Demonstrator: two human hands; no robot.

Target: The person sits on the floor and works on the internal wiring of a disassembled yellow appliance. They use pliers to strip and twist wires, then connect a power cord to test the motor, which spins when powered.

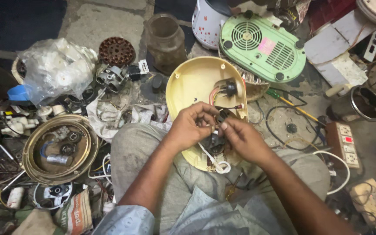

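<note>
In the middle of the frame the person sits on the floor with a cream plastic appliance shell (196, 82) propped on the lap, its open inside facing up. Both hands meet over the shell's lower half. The left hand (191, 126) is curled, its fingertips pressed together in a pinch on a small black part (221, 116) with thin wires. The right hand (241, 138) comes in from the lower right, thumb and forefinger closed on the same black part, so the 2 hands touch there. A white cord (216, 163) loops out just below the hands and lies against the shell. Higher inside the shell sits a black switch block (229, 88) with red and orange leads.

At the upper right of the frame a green appliance base (262, 47) lies bottom up, touching the shell's far edge. A yellow-handled screwdriver (293, 104) lies on the floor to the right of the shell, and a power strip (344, 143) sits further right. At the left, a round brass-coloured pan (60, 148) holds small parts, with a clear plastic bag (55, 69) of white pieces above it. A dusty glass jar (165, 41) stands at the top centre.
</note>
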